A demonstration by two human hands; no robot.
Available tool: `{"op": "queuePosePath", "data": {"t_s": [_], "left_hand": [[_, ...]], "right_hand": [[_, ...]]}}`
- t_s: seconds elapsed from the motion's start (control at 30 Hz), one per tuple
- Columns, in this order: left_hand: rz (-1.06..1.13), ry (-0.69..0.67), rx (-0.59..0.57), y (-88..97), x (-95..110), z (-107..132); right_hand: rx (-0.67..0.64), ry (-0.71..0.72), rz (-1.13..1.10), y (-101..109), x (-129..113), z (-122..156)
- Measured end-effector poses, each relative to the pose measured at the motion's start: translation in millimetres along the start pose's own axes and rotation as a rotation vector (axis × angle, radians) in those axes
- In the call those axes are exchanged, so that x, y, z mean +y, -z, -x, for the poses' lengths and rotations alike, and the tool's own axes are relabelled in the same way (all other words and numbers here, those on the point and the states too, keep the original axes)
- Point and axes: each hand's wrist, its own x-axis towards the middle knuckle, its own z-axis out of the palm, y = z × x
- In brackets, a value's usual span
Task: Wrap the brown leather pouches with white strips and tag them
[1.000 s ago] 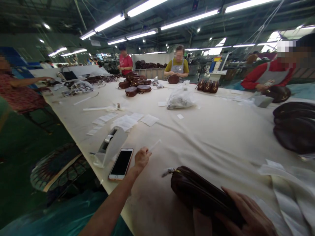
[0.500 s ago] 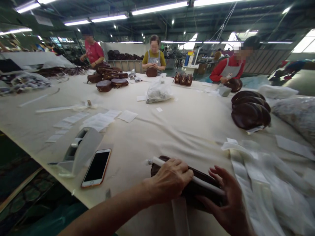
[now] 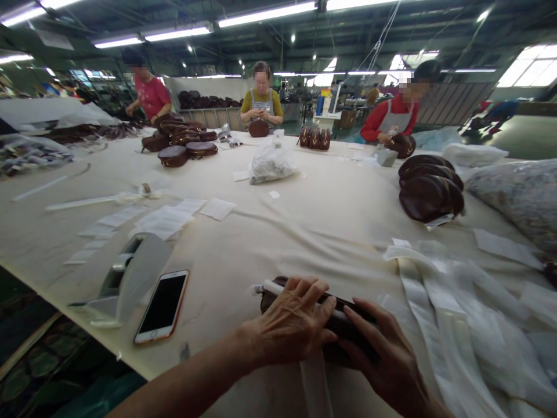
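A dark brown leather bag [image 3: 350, 330] lies on its side at the table's near edge, with a zipper end showing at its left. A white strip [image 3: 273, 287] lies along the top of the bag, partly under my fingers. My left hand [image 3: 293, 319] presses over the bag's left and middle part, fingers bent around it. At the right end, my right hand [image 3: 383, 342] grips the bag, fingers on top and thumb on the near side. Another white strip [image 3: 317, 380] hangs below the bag toward me. My hands hide much of the bag.
On the left are a phone [image 3: 162, 306], a tape dispenser [image 3: 126, 276] and white paper sheets [image 3: 169, 218]. White strips [image 3: 452, 325] lie at right, near stacked brown bags [image 3: 430, 194]. A plastic bag [image 3: 273, 159] sits mid-table; several co-workers stand beyond.
My right hand has moved left and closed onto the bag, with its fingers now flat along the top near my left hand. The strip on top is more covered. The view has shifted slightly.
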Motion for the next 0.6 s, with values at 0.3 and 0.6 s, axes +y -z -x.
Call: {"op": "queuePosePath", "data": {"t_s": [0.3, 0.6], "left_hand": [[-0.185, -0.057, 0.105, -33.3, -11.7, 13.5], [-0.08, -0.079, 0.307, -32.6, -22.3, 12.3]], "right_hand": [[0.02, 0.001, -0.076, -12.6, 3.4, 1.8], [0.145, -0.037, -0.011, -8.1, -4.2, -6.8]]}}
